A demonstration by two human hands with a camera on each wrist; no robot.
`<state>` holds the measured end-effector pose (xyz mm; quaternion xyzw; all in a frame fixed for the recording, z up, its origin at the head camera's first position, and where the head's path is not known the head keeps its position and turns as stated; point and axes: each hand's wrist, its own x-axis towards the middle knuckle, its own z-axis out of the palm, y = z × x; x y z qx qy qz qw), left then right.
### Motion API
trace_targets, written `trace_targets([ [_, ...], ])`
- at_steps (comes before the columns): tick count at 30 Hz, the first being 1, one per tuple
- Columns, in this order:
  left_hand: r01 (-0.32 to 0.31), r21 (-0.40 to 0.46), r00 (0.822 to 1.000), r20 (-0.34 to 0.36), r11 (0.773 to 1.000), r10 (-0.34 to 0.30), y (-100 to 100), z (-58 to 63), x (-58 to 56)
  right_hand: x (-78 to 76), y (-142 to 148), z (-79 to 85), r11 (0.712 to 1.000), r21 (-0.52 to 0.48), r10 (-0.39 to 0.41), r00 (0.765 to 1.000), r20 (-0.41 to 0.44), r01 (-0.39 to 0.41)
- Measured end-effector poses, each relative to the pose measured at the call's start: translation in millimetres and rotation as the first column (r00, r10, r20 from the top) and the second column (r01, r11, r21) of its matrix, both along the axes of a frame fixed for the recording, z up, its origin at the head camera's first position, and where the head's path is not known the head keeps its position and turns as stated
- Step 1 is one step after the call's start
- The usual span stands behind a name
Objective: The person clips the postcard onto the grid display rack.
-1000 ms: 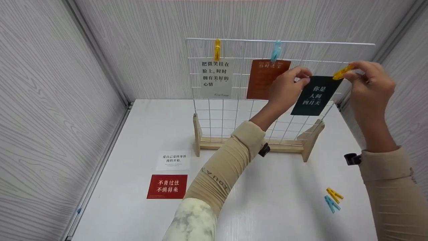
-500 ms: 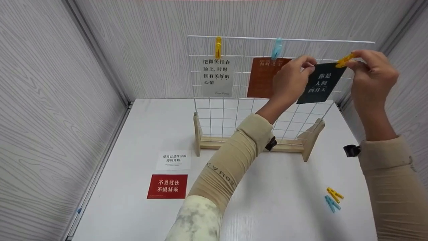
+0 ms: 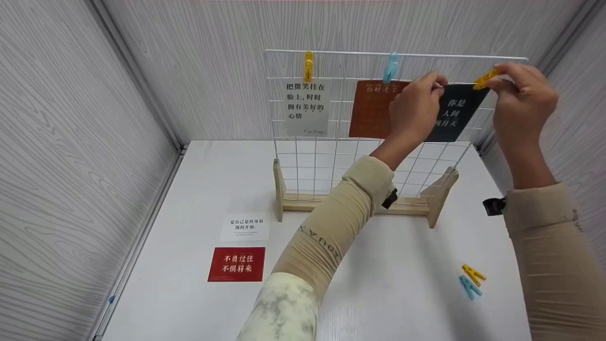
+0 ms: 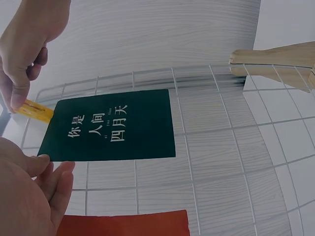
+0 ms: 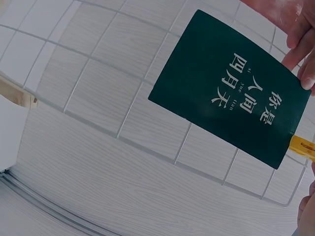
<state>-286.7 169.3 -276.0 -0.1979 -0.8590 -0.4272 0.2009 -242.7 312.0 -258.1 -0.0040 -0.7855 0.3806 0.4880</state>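
A dark green card point(image 4: 142, 125) with white characters is held in front of the white wire grid point(image 3: 331, 163), near its upper right. My left hand point(image 3: 416, 106) pinches the card's top left corner between thumb and fingers. At the card's top edge, on the right, sits a yellow clothespin point(image 4: 37, 110), pinched by my right hand point(image 3: 525, 102). Whether the clothespin also bites on the grid wire cannot be made out. Partly behind my left hand hangs an orange-red card point(image 3: 371, 111) under a light blue clothespin point(image 3: 390, 67). Further left, another yellow clothespin point(image 3: 308, 66) holds a white card point(image 3: 307, 123).
Wooden feet point(image 3: 442, 196) carry the grid on the white table point(image 3: 378, 284). On the table's left lie a white card point(image 3: 244, 237) and a red card point(image 3: 236, 275). At right lie a loose yellow clothespin point(image 3: 473, 274) and a blue one point(image 3: 470, 287).
Both hands have risen with the green card and yellow clothespin, bringing the card's top edge nearer the grid's upper wires. Over the last half second they have also shifted slightly left.
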Motion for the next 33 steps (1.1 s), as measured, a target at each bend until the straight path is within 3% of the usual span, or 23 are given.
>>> trace_targets([
  [14, 0.010, 0.017, 1.000, -0.015, 1.000, -0.010, 4, -7.3, -0.3, -17.8, 11, -4.7, 1.000, 0.015, 0.009, 1.000, 0.015, -0.009],
  [27, 0.039, 0.064, 0.999, -0.012, 0.997, -0.039, 5, -6.2, -0.5, -23.9, 12, -3.7, 0.999, 0.010, 0.033, 0.999, -0.020, -0.033],
  [33, 0.019, 0.045, 1.000, -0.016, 0.999, -0.018, 6, -6.7, -1.4, -24.2, 12, -3.8, 0.999, 0.027, 0.028, 1.000, -0.014, -0.028],
])
